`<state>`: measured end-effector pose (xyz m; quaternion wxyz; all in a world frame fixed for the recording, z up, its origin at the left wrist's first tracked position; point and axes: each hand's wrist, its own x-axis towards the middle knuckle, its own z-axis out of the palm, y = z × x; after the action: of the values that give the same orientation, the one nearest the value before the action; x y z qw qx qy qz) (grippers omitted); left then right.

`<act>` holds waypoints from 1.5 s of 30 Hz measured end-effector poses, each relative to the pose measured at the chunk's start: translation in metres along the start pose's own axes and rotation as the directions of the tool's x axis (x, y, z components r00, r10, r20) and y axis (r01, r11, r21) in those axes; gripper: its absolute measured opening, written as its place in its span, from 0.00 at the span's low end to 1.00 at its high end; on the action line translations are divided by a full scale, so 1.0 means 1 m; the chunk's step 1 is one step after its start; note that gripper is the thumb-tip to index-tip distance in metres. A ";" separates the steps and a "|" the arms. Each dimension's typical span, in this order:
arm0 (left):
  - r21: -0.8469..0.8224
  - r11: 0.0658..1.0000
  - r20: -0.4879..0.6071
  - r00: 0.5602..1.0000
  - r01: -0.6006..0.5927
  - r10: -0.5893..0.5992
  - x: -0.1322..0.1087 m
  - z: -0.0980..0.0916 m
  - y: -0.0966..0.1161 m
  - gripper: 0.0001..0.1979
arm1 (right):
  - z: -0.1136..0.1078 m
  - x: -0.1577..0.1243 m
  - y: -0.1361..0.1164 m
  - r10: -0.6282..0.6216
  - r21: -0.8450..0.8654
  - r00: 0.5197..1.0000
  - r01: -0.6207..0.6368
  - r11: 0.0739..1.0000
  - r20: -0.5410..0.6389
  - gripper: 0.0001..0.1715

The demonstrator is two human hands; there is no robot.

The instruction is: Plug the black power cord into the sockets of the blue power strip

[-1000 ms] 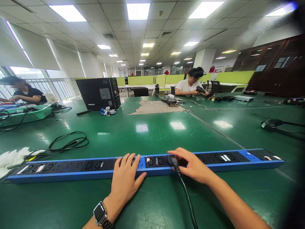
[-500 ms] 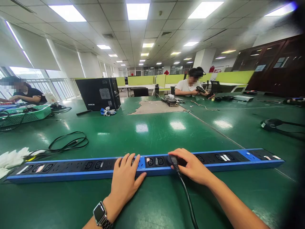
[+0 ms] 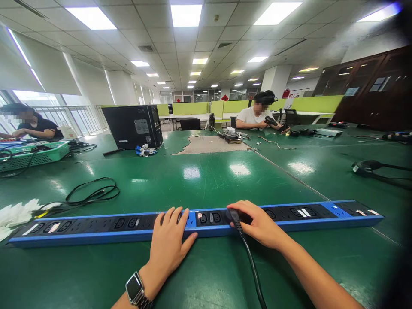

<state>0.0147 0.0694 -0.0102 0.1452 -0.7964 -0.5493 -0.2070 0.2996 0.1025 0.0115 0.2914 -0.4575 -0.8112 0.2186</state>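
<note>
A long blue and black power strip [image 3: 206, 232] lies across the green table in front of me. My left hand [image 3: 170, 234], with a watch on its wrist, rests on top of it left of the middle. Its fingers lie stretched over the black sockets, and the thumb is at the near edge. Right of the middle, my right hand [image 3: 255, 223] pinches a black power plug [image 3: 236, 221] between thumb and fingers. The plug sits at a socket, and its contact with the socket is hidden. From it a thick black cord [image 3: 252, 266] runs down toward me.
A coiled black cable [image 3: 93, 191] and white gloves [image 3: 19, 214] lie at left, near a green basket [image 3: 48, 156]. Farther back stand a black computer case [image 3: 131, 126] and blue-white gloves [image 3: 146, 150]. Two people sit at the table. A black looped object [image 3: 370, 167] lies right.
</note>
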 end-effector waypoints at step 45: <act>-0.005 1.000 -0.014 1.000 -0.004 0.004 0.000 0.000 0.000 0.25 | 0.001 0.000 -0.001 0.010 0.075 0.999 -0.007 0.997 -0.034 0.17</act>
<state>0.0147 0.0692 -0.0104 0.1473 -0.7964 -0.5462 -0.2137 0.2988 0.1021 0.0115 0.3213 -0.4534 -0.7954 0.2420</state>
